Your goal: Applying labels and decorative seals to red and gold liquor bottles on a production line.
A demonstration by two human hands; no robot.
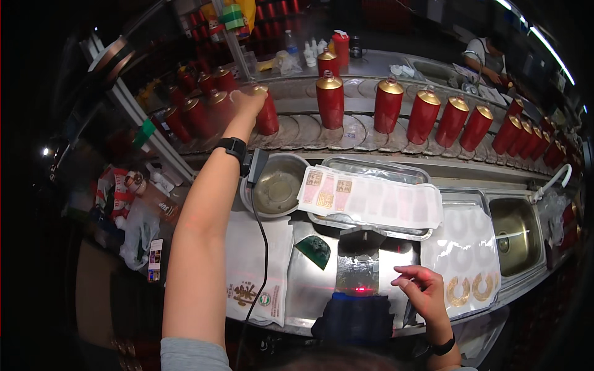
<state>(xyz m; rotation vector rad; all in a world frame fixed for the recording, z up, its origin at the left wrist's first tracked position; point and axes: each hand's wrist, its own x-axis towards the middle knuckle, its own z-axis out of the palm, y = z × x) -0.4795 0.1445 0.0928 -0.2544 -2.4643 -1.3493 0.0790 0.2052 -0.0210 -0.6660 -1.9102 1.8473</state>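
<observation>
My left hand reaches far forward, its fingers round the gold top of a red bottle that stands upright on the conveyor. Part of that grip is hidden behind the back of the hand. Low on the right, my right hand hovers over the steel worktop, fingers loosely bent and apart, with nothing visible in them. Beside it lies a white sheet with gold ring-shaped stickers. Between my arms sit a dark green scraper-like piece and a dark blue cloth.
A round metal bowl and a sheet of labels on a metal tray stand before the conveyor. More red bottles line it to the right. A sink is at right, a black cable crosses the worktop, and another person sits beyond.
</observation>
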